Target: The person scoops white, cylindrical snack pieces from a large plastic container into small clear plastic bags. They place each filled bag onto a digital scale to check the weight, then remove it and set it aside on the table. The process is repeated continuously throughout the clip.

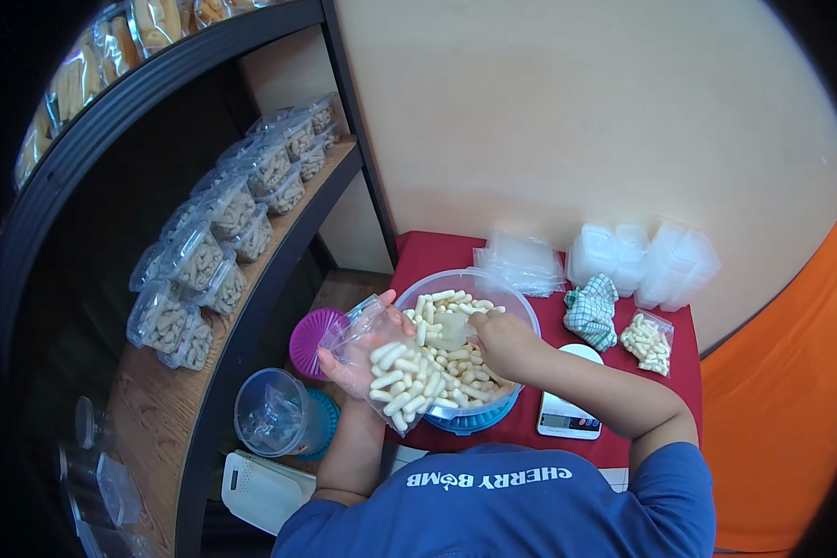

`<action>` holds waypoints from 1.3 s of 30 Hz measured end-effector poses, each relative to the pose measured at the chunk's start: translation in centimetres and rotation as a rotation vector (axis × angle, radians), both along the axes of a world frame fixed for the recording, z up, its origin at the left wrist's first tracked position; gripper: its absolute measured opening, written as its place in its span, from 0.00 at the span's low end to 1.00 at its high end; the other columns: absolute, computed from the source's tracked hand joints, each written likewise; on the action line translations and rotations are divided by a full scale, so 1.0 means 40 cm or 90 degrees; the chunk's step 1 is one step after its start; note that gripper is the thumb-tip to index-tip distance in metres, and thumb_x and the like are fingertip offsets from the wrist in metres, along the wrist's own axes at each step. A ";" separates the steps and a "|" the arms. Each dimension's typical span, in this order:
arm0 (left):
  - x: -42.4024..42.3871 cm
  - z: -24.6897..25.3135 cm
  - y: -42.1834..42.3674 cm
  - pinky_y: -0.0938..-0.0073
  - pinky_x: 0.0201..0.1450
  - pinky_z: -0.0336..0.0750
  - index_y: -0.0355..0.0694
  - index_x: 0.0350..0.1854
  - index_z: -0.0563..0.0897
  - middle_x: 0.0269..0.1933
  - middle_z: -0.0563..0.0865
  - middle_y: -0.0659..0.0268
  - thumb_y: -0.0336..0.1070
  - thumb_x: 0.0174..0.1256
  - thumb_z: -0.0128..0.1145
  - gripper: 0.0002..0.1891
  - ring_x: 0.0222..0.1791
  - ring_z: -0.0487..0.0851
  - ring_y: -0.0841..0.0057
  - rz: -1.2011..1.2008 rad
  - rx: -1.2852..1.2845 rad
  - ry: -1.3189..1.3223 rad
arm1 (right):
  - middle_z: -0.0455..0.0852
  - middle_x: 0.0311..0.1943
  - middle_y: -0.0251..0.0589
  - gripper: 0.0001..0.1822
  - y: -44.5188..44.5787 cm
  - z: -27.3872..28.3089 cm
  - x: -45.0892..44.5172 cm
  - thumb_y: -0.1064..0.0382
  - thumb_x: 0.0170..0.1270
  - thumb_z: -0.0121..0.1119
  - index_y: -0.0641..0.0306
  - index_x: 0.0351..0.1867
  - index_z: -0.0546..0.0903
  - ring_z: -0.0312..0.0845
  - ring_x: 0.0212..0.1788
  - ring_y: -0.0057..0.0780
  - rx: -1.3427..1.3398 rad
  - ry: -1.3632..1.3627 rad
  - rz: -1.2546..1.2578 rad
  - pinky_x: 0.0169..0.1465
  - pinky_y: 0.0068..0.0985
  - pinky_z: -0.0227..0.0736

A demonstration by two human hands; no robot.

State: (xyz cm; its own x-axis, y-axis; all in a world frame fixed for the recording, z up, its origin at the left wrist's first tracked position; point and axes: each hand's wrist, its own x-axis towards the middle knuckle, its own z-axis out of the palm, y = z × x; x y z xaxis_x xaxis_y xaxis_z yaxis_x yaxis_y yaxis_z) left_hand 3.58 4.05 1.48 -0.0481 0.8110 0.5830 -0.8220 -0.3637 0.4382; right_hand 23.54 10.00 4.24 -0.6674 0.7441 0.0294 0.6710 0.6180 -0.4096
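Note:
A round clear plastic tub (523, 300) full of pale finger-shaped snacks (464, 363) stands on the red-covered table. My left hand (363, 363) holds a clear plastic bag (401, 383), partly filled with the same snacks, tilted at the tub's left side. Inside the tub, my right hand (492, 338) grips a translucent scoop (450, 329) among the snacks. To the right of the tub lie a white digital kitchen scale (572, 397), a green-and-white checked cloth (591, 312) and another clear bag of snacks (647, 342).
Flat clear bags (519, 261) and stacked plastic containers (642, 261) line the table's back edge (439, 244). At left, a shelf (230, 335) holds filled clear boxes (199, 258). Below it stand a purple lid (314, 342), an open clear tub (268, 415) and a white plastic tray (261, 488).

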 end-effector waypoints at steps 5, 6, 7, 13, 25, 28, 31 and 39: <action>-0.007 0.016 -0.007 0.63 0.58 0.66 0.26 0.66 0.64 0.46 0.77 0.60 0.83 0.49 0.44 0.59 0.48 0.74 0.66 0.023 0.063 0.027 | 0.82 0.40 0.57 0.14 0.009 -0.015 -0.001 0.65 0.64 0.54 0.69 0.48 0.76 0.77 0.46 0.52 0.081 0.095 0.011 0.49 0.42 0.71; -0.007 0.030 -0.015 0.61 0.58 0.66 0.27 0.67 0.63 0.46 0.77 0.61 0.83 0.50 0.42 0.58 0.47 0.74 0.67 0.035 0.081 0.046 | 0.81 0.41 0.55 0.14 0.011 -0.007 0.003 0.65 0.63 0.54 0.68 0.49 0.76 0.76 0.48 0.53 0.089 0.097 0.003 0.51 0.42 0.70; -0.009 0.041 -0.020 0.59 0.59 0.66 0.28 0.67 0.63 0.47 0.76 0.61 0.83 0.51 0.41 0.58 0.47 0.74 0.67 0.048 0.099 0.066 | 0.81 0.43 0.54 0.14 0.012 0.005 0.014 0.65 0.63 0.55 0.68 0.49 0.76 0.74 0.49 0.53 0.096 0.098 -0.004 0.53 0.42 0.68; -0.022 0.127 -0.059 0.63 0.51 0.74 0.26 0.67 0.63 0.47 0.76 0.60 0.71 0.47 0.63 0.55 0.49 0.75 0.70 0.154 0.097 0.155 | 0.81 0.40 0.52 0.14 0.025 0.116 0.114 0.68 0.60 0.56 0.65 0.49 0.78 0.73 0.45 0.51 0.163 0.119 -0.013 0.50 0.41 0.69; 0.048 0.249 -0.042 0.61 0.53 0.71 0.32 0.60 0.73 0.43 0.80 0.56 0.46 0.37 0.75 0.43 0.47 0.77 0.60 0.665 0.048 0.869 | 0.80 0.38 0.40 0.13 -0.077 0.421 0.139 0.68 0.56 0.58 0.61 0.44 0.81 0.72 0.45 0.42 0.369 0.119 0.062 0.48 0.34 0.68; 0.065 0.252 -0.033 0.61 0.52 0.71 0.32 0.58 0.73 0.43 0.80 0.55 0.46 0.36 0.76 0.43 0.47 0.77 0.58 0.682 0.070 0.910 | 0.78 0.40 0.33 0.12 -0.087 0.400 0.104 0.64 0.53 0.59 0.57 0.41 0.82 0.71 0.48 0.35 0.556 0.055 0.144 0.46 0.30 0.66; 0.057 0.227 -0.018 0.62 0.52 0.72 0.31 0.58 0.73 0.43 0.80 0.56 0.45 0.37 0.76 0.42 0.46 0.77 0.59 0.666 0.071 0.895 | 0.75 0.41 0.28 0.13 -0.100 0.385 0.089 0.61 0.50 0.58 0.52 0.39 0.82 0.69 0.49 0.30 0.747 0.029 0.147 0.44 0.28 0.64; -0.012 0.163 -0.028 0.74 0.49 0.75 0.28 0.60 0.72 0.43 0.79 0.60 0.42 0.45 0.74 0.40 0.44 0.78 0.74 0.663 -0.028 0.549 | 0.77 0.47 0.30 0.21 -0.093 0.289 0.139 0.70 0.49 0.58 0.52 0.48 0.81 0.67 0.51 0.35 0.490 -0.054 -0.122 0.49 0.37 0.62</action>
State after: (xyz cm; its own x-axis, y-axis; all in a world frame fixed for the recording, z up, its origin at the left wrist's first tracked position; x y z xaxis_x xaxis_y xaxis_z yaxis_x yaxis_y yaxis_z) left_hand 3.08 2.94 8.02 -0.2823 0.6410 0.7137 0.3649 -0.6163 0.6978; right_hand 29.09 6.29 15.80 -0.5531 0.6372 0.5367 0.8037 0.5777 0.1423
